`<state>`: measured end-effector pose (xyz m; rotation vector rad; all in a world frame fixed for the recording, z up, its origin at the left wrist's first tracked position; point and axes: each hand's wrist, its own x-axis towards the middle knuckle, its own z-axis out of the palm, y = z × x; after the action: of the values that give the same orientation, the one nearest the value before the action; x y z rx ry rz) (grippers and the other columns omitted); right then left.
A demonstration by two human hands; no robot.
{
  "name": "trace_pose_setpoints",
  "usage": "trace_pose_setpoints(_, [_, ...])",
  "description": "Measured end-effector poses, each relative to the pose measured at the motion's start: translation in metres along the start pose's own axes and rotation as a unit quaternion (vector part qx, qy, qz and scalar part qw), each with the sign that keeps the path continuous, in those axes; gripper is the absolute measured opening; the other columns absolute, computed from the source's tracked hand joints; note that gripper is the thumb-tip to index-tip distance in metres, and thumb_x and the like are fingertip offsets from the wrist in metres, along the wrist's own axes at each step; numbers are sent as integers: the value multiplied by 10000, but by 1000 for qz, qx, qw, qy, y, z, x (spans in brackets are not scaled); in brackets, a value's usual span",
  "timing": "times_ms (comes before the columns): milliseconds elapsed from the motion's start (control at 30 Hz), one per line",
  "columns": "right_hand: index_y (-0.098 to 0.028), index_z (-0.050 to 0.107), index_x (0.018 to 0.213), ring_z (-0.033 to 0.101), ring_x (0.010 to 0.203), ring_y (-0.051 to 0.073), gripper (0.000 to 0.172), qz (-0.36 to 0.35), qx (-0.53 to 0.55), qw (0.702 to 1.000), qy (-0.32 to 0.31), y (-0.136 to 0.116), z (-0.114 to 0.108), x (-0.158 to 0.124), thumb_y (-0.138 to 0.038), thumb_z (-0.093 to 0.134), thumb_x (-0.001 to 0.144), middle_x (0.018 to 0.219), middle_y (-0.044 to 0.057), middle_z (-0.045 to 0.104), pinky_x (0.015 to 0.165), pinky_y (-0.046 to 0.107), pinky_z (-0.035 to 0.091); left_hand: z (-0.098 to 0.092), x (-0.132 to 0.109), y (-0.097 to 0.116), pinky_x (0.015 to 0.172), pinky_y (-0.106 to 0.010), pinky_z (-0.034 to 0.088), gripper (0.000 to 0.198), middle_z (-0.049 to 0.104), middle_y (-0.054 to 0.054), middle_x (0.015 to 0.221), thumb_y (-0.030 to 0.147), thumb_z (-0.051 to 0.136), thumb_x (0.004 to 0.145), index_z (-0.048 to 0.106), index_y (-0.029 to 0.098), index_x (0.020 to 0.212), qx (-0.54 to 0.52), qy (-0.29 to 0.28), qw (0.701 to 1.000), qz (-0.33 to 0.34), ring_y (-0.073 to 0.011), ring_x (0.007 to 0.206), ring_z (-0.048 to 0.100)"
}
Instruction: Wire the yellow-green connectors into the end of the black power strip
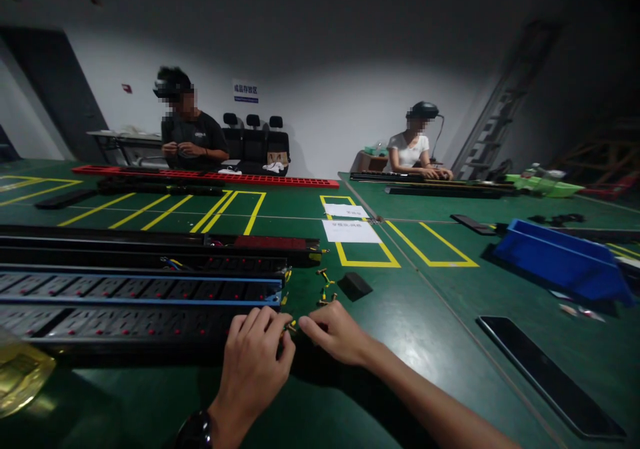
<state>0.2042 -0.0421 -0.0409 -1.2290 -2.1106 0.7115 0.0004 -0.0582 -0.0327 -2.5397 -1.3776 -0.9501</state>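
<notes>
My left hand [257,356] is closed round the right end of the nearest black socket strip [150,322], thumb on the near side. A short yellow-green wire [291,326] sticks out by its fingertips. Just right of that wire, my right hand [336,332] is curled with thumb and forefinger close together; what it holds, if anything, is hidden. A blue-edged socket strip [150,288] lies alongside, behind the nearest one. Beyond my right hand are loose yellow-green wires [325,277] and a small black block [355,285].
A dark phone-like slab [547,376] and a blue bin [560,259] lie right. A yellow transparent object [23,376] stands at the left edge. Paper sheets [351,232] and a red rail [210,175] lie farther back. Two people [195,132] work across the green table [400,322].
</notes>
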Motion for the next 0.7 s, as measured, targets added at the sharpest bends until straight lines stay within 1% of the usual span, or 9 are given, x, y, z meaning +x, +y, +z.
trace_pose_setpoints(100, [-200,502,531,398,509,114,705,48,133,990,-9,-1,4,3,-682,388,1033,509,-21,466,547,278,274,1,0,0,822,-421,387,228,706,-31,913,145,544,910,722,245,1011,4,-3,1000,0,-244,884,639])
trace_pose_setpoints(200, [-202,519,510,390,503,116,767,67,194,979,-3,4,3,7,-790,372,979,483,-21,440,554,282,287,2,0,0,823,-426,384,228,707,-32,925,147,544,914,720,243,1023,-1,-4,1000,-1,-246,891,639])
trace_pose_setpoints(300, [-217,479,488,329,481,112,767,93,239,967,10,8,1,10,-826,387,944,447,-37,356,526,288,242,2,0,0,825,-428,386,231,709,-30,934,147,544,918,722,241,1030,-7,-6,1000,-5,-245,899,642])
trace_pose_setpoints(400, [-230,437,477,295,473,109,746,107,264,958,16,9,1,11,-826,428,925,440,-43,331,509,294,210,1,0,0,827,-431,385,231,709,-29,936,144,553,915,725,244,1032,-11,-9,1000,-7,-245,905,643])
trace_pose_setpoints(700, [-232,425,473,282,455,98,755,114,288,950,25,12,3,12,-854,444,898,430,-51,317,496,290,196,0,-1,1,824,-422,379,228,707,-22,924,137,562,907,730,246,1016,-13,-13,1000,-13,-238,897,636])
